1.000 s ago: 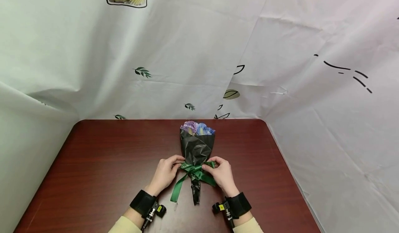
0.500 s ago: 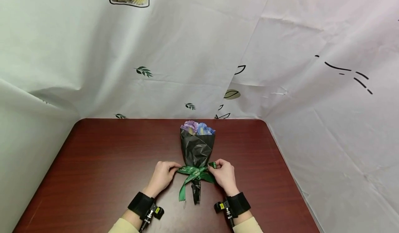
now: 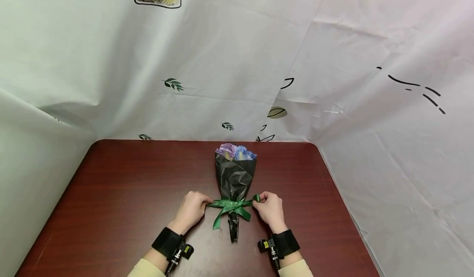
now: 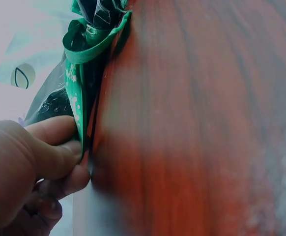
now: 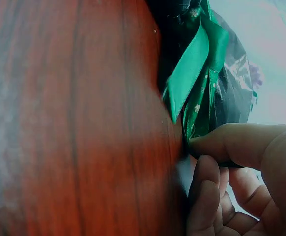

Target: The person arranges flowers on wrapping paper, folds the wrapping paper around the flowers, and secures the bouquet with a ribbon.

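A bouquet (image 3: 235, 178) in black wrapping lies on the table, with one purple and one blue flower at its far end. Around its narrow neck a green ribbon (image 3: 230, 206) is tied in a bow, with two tails hanging toward the near side. The left hand (image 3: 191, 211) pinches the bow's left loop between thumb and finger, which shows closely in the left wrist view at the ribbon (image 4: 75, 93). On the other side, the right hand (image 3: 271, 211) pinches the right loop; in the right wrist view its thumb covers part of the ribbon (image 5: 189, 73).
The reddish-brown table (image 3: 140, 174) has rounded far corners. White printed cloth (image 3: 222, 63) hangs behind it and along both sides. Each wrist wears a black strap (image 3: 168, 243) with a small camera.
Both hands have moved apart, the left slightly left and the right to the right, drawing the ribbon loops outward. The bow's knot looks smaller and its tails shorter.
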`<state>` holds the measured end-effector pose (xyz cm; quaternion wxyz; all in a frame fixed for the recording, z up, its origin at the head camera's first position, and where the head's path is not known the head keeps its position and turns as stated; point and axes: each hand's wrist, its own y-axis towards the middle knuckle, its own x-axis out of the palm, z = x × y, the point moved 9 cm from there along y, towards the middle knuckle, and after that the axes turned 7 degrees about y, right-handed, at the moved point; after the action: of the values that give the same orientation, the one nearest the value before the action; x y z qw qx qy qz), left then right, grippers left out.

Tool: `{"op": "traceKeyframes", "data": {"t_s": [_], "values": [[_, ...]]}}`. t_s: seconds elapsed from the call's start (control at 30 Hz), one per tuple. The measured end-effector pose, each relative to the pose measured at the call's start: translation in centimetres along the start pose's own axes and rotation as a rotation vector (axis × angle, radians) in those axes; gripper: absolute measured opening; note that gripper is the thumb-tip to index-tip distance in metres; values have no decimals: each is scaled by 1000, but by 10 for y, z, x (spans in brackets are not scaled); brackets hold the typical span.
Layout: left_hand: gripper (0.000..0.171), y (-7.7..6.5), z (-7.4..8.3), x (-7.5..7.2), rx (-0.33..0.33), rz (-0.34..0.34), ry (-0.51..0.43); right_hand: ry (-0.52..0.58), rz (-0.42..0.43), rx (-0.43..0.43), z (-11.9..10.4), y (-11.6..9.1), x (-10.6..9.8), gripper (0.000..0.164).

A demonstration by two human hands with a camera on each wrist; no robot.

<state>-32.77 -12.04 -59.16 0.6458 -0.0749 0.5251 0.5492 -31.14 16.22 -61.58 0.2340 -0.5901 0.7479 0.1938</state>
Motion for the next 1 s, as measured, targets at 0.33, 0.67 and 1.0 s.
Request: {"op": "traceKeyframes", "data": {"t_s": [0.33,0.67,1.0], "values": [[41,-5,-13,15,37,38,48,-6,21,18,3,0,-6,20],[36,-4,-10,5,8,18,64,-66,14,40,2,3,-3,29],[32,2,-11,4,-12,-18,78,-24,45,-19,5,5,-9,27]]}}
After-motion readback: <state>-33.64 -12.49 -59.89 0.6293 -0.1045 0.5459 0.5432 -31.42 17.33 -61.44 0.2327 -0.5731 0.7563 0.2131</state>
